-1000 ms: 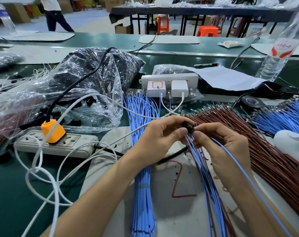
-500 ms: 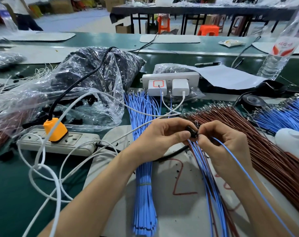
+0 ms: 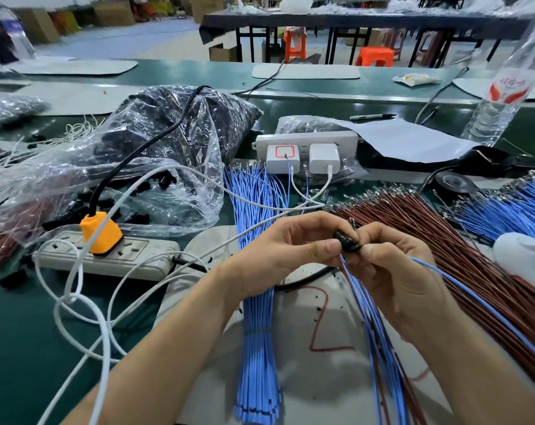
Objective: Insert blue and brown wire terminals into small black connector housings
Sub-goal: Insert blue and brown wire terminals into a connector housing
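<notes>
A small black connector housing (image 3: 347, 241) is pinched between the thumb and fingers of my left hand (image 3: 286, 250), just above the mat. My right hand (image 3: 395, 268) meets it from the right and grips a blue wire (image 3: 474, 300) that trails off to the lower right. Several blue and brown wires (image 3: 379, 348) hang down from the housing. A tied bundle of blue wires (image 3: 255, 332) lies under my left wrist. A wide fan of brown wires (image 3: 438, 240) lies to the right, with more blue wires (image 3: 505, 207) beyond it.
A clear plastic bag of black housings (image 3: 156, 148) sits at the left, next to a power strip with an orange plug (image 3: 100, 233). White chargers (image 3: 303, 157) and looping white cables (image 3: 76, 302) cross the green table. A water bottle (image 3: 502, 96) stands at the far right.
Both hands and the housing stay together at nearly the same spot. The right fingers have shifted slightly on the blue wire at the housing.
</notes>
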Motion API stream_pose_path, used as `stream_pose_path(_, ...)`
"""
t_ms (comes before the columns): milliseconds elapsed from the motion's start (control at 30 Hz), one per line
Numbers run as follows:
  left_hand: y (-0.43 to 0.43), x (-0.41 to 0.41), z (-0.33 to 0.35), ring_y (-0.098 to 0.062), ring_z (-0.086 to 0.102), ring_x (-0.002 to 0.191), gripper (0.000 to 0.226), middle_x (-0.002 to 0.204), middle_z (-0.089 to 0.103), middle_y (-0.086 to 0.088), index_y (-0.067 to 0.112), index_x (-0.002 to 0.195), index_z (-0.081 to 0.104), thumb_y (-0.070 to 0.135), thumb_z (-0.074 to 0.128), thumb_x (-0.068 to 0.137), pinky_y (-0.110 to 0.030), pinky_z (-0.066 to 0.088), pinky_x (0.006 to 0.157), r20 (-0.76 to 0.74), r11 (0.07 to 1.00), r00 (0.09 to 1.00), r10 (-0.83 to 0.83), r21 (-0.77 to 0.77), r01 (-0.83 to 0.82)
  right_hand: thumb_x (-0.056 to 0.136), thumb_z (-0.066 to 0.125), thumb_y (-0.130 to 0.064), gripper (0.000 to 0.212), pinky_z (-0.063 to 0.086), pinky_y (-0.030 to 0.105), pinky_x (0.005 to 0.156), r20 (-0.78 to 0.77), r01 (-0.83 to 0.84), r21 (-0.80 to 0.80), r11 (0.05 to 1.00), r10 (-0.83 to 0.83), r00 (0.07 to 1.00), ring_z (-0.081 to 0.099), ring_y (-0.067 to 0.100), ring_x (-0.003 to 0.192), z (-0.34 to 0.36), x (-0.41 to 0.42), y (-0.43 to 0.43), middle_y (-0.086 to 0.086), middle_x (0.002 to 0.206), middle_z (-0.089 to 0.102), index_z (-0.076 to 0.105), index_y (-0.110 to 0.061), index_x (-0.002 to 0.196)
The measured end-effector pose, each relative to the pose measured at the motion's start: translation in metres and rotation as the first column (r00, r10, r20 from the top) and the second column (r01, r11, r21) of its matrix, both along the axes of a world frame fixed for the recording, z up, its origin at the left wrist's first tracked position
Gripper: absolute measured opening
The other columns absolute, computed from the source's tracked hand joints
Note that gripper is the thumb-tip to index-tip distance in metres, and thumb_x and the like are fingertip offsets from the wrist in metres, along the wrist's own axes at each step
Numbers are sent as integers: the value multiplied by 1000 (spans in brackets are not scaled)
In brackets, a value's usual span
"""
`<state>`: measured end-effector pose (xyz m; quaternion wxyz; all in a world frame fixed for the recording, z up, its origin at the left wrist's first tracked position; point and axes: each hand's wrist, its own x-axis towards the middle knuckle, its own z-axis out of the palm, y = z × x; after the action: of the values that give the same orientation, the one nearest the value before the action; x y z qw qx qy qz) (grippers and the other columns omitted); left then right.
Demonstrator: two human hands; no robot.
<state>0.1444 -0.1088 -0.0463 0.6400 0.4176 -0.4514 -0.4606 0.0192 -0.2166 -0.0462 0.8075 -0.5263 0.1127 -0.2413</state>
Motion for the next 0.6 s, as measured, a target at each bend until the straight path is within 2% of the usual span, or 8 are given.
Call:
stream_pose_path(100,0,1,-1,-18,53,83,19,93,64,2,10,103,62,10,57,85,-27,47,83,-36,1000,999,-18,0,18,64,46,3,27,41,12,48,23,-39,19,999,38,999,50,7,44,2,-1,1,2,48,49,63,-14,53)
stream_pose_path(367,1,3,-1,-16,51,81,17,89,64,4,5,102,57,7,58,85,-26,44,81,-77,995,993,-94,3,95,64,46,3,25,43,14,50,31,-84,20,996,83,996,56,10,51,1,-1,4,6,52,52,65,-11,55)
stream_pose_path(467,1,3,0,-15,55,82,18,90,63,-2,10,100,63,14,64,83,-27,44,82,-117,994,987,-112,-14,111,63,46,2,26,44,18,57,21,-88,25,996,87,996,58,16,55,1,0,4,5,52,52,63,-15,53)
stream_pose_path(600,1,3,1,-17,59,84,26,90,64,-5,10,99,64,24,74,79,-30,45,84,-147,991,980,-134,-28,131,64,47,1,27,40,27,66,11,-97,-3,995,97,995,55,15,56,0,0,3,1,51,53,64,-17,54)
